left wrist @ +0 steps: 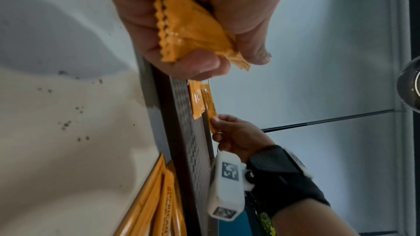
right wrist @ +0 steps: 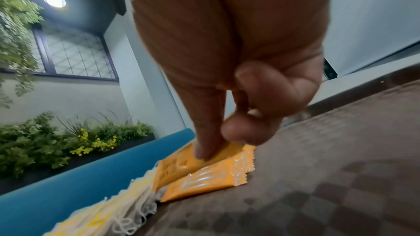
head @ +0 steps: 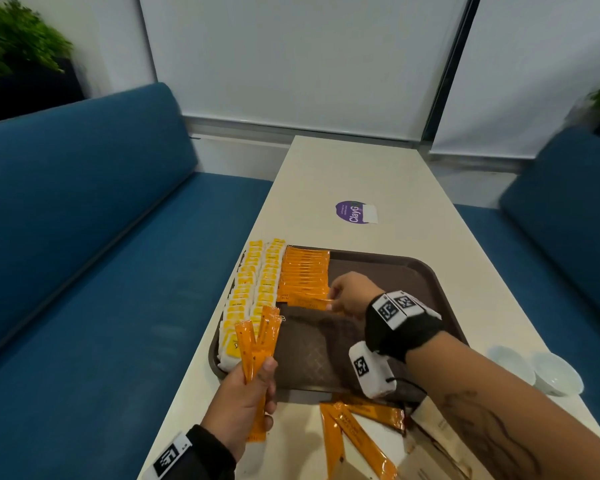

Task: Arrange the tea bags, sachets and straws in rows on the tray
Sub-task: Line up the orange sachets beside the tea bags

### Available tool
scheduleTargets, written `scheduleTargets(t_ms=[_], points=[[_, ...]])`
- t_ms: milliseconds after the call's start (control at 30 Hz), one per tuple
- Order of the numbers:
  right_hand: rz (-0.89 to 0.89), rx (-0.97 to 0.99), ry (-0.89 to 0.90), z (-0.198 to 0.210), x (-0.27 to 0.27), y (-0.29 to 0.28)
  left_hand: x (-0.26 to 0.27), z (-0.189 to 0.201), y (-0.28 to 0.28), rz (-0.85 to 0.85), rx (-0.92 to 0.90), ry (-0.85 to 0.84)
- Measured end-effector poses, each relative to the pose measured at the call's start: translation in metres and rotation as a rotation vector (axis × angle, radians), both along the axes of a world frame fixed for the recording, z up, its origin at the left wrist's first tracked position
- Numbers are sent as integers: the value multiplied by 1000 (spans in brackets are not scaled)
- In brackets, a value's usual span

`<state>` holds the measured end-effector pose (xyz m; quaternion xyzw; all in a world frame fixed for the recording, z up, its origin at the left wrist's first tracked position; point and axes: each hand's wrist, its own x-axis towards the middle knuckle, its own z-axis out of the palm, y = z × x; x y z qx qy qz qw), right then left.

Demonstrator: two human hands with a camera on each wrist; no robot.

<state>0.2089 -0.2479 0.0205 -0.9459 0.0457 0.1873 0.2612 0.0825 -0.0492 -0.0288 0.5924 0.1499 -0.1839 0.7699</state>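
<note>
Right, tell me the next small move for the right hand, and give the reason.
Probably lay it flat and let go: the right hand pinches one orange sachet at the near end of the orange row on the tray, already lined up with it. Then it can take another from the bunch that the left hand holds.

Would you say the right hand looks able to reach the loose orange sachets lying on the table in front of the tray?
Probably yes: the right hand pinches one sachet over the tray, and nothing lies between its forearm and the loose orange sachets.
</note>
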Motion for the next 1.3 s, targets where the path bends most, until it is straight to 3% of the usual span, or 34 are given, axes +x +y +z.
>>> scheduleTargets(t_ms=[200,400,1033,1167,1300], points=[[21,-129,119,-15,30,22,3,1,3,-9,-4,23],[-4,-232,71,-27,44,28,2,-1,9,-6,5,26],[-43,-103,-83,-27,40,24,0,-4,6,-38,-38,61],[-48,135,-152,-3,16,36,1,-2,7,-54,-12,40],[76,524,118,24,-35,44,2,2,4,-63,-6,-20]])
